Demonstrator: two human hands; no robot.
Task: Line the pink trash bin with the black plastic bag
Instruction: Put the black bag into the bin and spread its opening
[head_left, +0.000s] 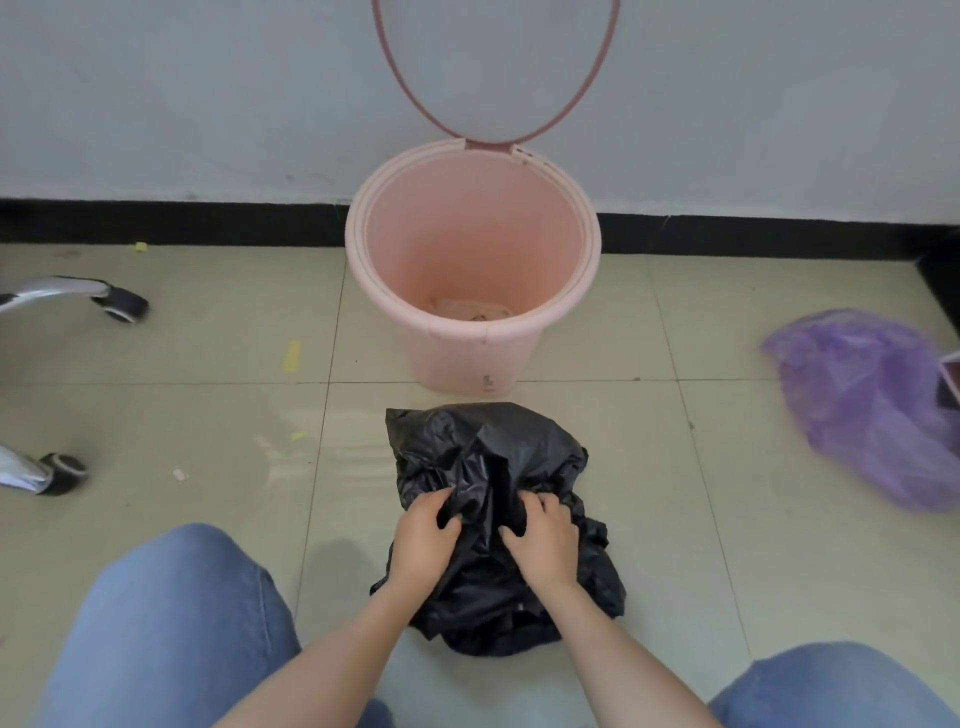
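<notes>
The pink trash bin (470, 358) stands on the tiled floor against the wall, its ring lid (410, 88) flipped up; a few scraps lie at its bottom. In front of it the crumpled black plastic bag (483, 447) lies on the floor. My left hand (423, 540) and my right hand (543, 540) are side by side on the bag's near half, fingers curled into its folds and gripping the plastic. The bag's opening is hidden in the creases.
A purple plastic bag (867, 410) lies on the floor at the right. Chair legs with castors (122, 304) reach in from the left. My knees in blue jeans (171, 623) frame the bottom. A black skirting (208, 223) runs along the wall.
</notes>
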